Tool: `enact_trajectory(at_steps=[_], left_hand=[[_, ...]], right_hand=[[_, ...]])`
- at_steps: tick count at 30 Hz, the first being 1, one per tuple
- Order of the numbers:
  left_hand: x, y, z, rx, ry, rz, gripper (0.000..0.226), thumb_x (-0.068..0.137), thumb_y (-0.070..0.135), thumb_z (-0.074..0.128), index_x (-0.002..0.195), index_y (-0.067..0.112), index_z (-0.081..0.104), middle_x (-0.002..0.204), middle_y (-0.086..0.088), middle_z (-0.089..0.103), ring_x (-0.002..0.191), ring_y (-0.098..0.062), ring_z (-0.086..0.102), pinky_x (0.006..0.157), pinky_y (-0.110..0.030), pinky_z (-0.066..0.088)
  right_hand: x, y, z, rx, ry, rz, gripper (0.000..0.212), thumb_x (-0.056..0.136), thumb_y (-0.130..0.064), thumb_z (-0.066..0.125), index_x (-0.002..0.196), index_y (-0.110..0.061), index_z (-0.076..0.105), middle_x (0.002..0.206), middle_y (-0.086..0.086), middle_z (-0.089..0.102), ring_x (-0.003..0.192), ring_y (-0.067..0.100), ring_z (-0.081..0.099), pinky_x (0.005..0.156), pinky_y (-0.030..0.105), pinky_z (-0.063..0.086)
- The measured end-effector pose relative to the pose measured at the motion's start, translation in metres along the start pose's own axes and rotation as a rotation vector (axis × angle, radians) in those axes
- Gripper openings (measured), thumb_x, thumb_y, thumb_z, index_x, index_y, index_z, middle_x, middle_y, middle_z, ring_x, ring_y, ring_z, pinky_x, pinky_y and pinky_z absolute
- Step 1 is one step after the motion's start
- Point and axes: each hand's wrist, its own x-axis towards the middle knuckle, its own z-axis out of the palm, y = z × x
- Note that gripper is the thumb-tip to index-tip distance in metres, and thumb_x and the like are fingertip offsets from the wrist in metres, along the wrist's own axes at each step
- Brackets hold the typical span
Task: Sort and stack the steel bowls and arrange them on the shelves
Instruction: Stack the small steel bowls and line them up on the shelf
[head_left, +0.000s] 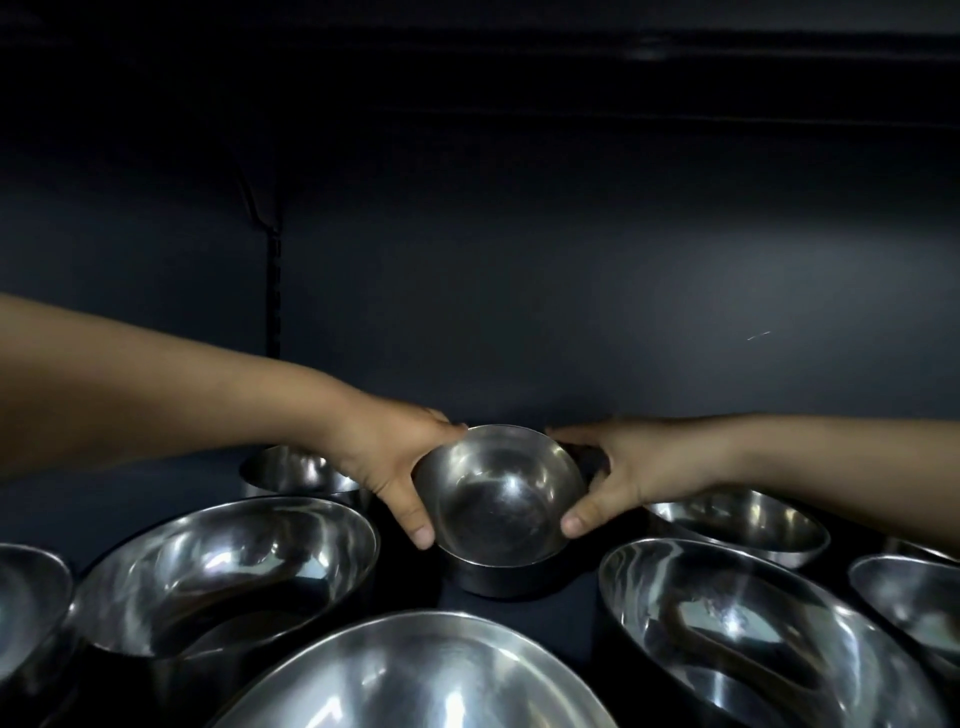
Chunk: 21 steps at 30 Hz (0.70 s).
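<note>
Head view, small steel bowl (498, 499) gripped between left hand (395, 462), right hand (623, 473).

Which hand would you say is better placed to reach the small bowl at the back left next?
Probably the left hand: it lies beside the back-left bowl; the right hand is across the held bowl.

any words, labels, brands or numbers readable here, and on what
No readable text anywhere.
The small round steel bowl held by the left hand and right hand: only reflections, no stamp visible.
The larger shiny steel bowls around it: none.
The dark shelf back wall: one pale scratch, no lettering.
</note>
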Motion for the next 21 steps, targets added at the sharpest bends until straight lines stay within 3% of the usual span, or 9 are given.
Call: enact_trajectory(at_steps=[2, 5, 8, 11, 13, 15, 17, 19, 21], left_hand=[[0.001, 0.001, -0.002, 0.038, -0.003, 0.009, 0.091, 0.067, 0.029, 0.084, 0.143, 0.020, 0.034, 0.137, 0.001, 0.039, 0.124, -0.010, 0.043, 0.099, -0.011, 0.038], [0.003, 0.000, -0.009, 0.034, -0.038, 0.024, 0.079, 0.069, 0.032, 0.082, 0.136, 0.022, 0.042, 0.132, 0.005, 0.049, 0.116, -0.006, 0.049, 0.085, 0.000, 0.038], [0.005, -0.004, -0.012, 0.024, -0.110, 0.010, 0.072, 0.070, 0.037, 0.080, 0.132, 0.024, 0.047, 0.127, 0.004, 0.059, 0.115, -0.010, 0.056, 0.100, -0.022, 0.045], [0.009, -0.009, -0.014, -0.051, -0.194, -0.007, 0.065, 0.076, 0.028, 0.076, 0.134, 0.020, 0.047, 0.126, 0.005, 0.062, 0.116, -0.009, 0.058, 0.098, -0.019, 0.046], [0.011, -0.012, -0.015, -0.088, -0.230, -0.019, 0.062, 0.079, 0.026, 0.074, 0.135, 0.019, 0.047, 0.129, 0.006, 0.060, 0.118, -0.007, 0.057, 0.093, -0.013, 0.045], [0.013, -0.015, -0.015, -0.116, -0.225, -0.030, 0.064, 0.080, 0.027, 0.072, 0.137, 0.018, 0.045, 0.136, 0.009, 0.055, 0.121, -0.005, 0.054, 0.090, -0.005, 0.043], [0.013, -0.017, -0.014, -0.156, -0.213, -0.038, 0.065, 0.081, 0.025, 0.071, 0.139, 0.016, 0.044, 0.138, 0.009, 0.052, 0.124, -0.005, 0.052, 0.088, -0.002, 0.041], [0.013, -0.018, -0.013, -0.170, -0.216, -0.026, 0.064, 0.081, 0.026, 0.072, 0.138, 0.015, 0.045, 0.137, 0.007, 0.054, 0.123, -0.005, 0.052, 0.090, -0.004, 0.042], [0.011, -0.015, -0.014, -0.137, -0.231, -0.025, 0.066, 0.080, 0.030, 0.071, 0.139, 0.017, 0.044, 0.136, 0.008, 0.055, 0.124, -0.003, 0.051, 0.092, -0.007, 0.041]], right_hand=[[0.001, 0.001, 0.001, 0.008, -0.065, 0.002, 0.068, 0.073, -0.018, 0.081, 0.132, -0.020, 0.048, 0.108, -0.015, 0.064, 0.079, -0.018, 0.059, 0.070, 0.003, 0.043], [0.007, 0.003, 0.004, -0.022, -0.102, 0.008, 0.082, 0.058, -0.036, 0.084, 0.130, -0.020, 0.051, 0.119, -0.005, 0.066, 0.109, 0.004, 0.062, 0.094, 0.023, 0.049], [0.011, 0.002, 0.001, -0.081, -0.082, 0.062, 0.085, 0.042, -0.052, 0.080, 0.117, -0.018, 0.060, 0.112, -0.001, 0.070, 0.106, 0.017, 0.065, 0.097, 0.037, 0.051], [0.012, -0.001, -0.001, -0.139, -0.072, 0.105, 0.084, 0.040, -0.060, 0.078, 0.111, -0.017, 0.064, 0.101, -0.004, 0.072, 0.096, 0.013, 0.067, 0.091, 0.033, 0.053], [0.011, -0.001, 0.000, -0.131, -0.074, 0.116, 0.070, 0.054, -0.053, 0.082, 0.110, -0.013, 0.066, 0.094, -0.003, 0.072, 0.085, 0.011, 0.065, 0.080, 0.028, 0.053], [0.010, 0.003, 0.001, -0.103, -0.064, 0.131, 0.054, 0.070, -0.040, 0.080, 0.110, -0.008, 0.065, 0.095, 0.004, 0.070, 0.084, 0.014, 0.063, 0.080, 0.033, 0.052], [0.009, 0.005, 0.001, -0.095, -0.062, 0.146, 0.051, 0.073, -0.039, 0.077, 0.111, -0.006, 0.064, 0.096, 0.005, 0.069, 0.086, 0.015, 0.062, 0.083, 0.034, 0.052], [0.009, 0.003, 0.002, -0.090, -0.077, 0.159, 0.061, 0.067, -0.046, 0.079, 0.112, -0.008, 0.063, 0.100, 0.004, 0.070, 0.086, 0.012, 0.063, 0.082, 0.030, 0.051], [0.009, 0.000, 0.003, -0.087, -0.067, 0.160, 0.093, 0.047, -0.064, 0.080, 0.119, -0.010, 0.060, 0.111, 0.002, 0.069, 0.091, 0.008, 0.064, 0.084, 0.024, 0.051]])
